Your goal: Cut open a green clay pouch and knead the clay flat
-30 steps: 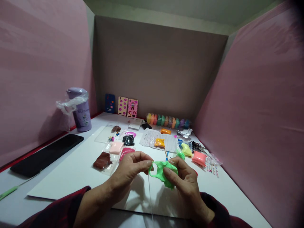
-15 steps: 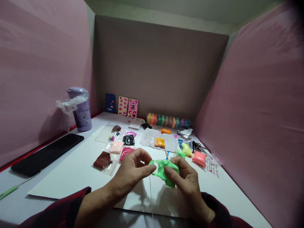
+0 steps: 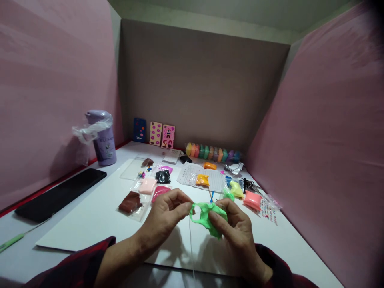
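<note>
A thin, uneven sheet of bright green modelling clay (image 3: 207, 216) is held up between my two hands above the white board (image 3: 99, 224). My right hand (image 3: 237, 228) is closed on its thicker right part, thumb on the near face. At the left edge, my left hand (image 3: 171, 212) pinches the thin rim with thumb and forefinger. An open hole shows through the clay beside the left fingertips. A thin white cord (image 3: 191, 248) hangs down below the clay toward the board's near edge.
Clay packets lie around: brown (image 3: 130, 203), black (image 3: 163, 176), orange (image 3: 202, 180), yellow (image 3: 236, 189) and coral (image 3: 252, 201). A black phone (image 3: 60, 196) and a purple bottle (image 3: 105, 140) are at left. Wrapped coloured clay (image 3: 213, 153) lies at the back. Pink panels (image 3: 330, 132) flank the table.
The left fingertips have shifted slightly left along the clay's rim. The hole beside them shows larger, with a thin green strip around it. My right hand keeps its hold.
</note>
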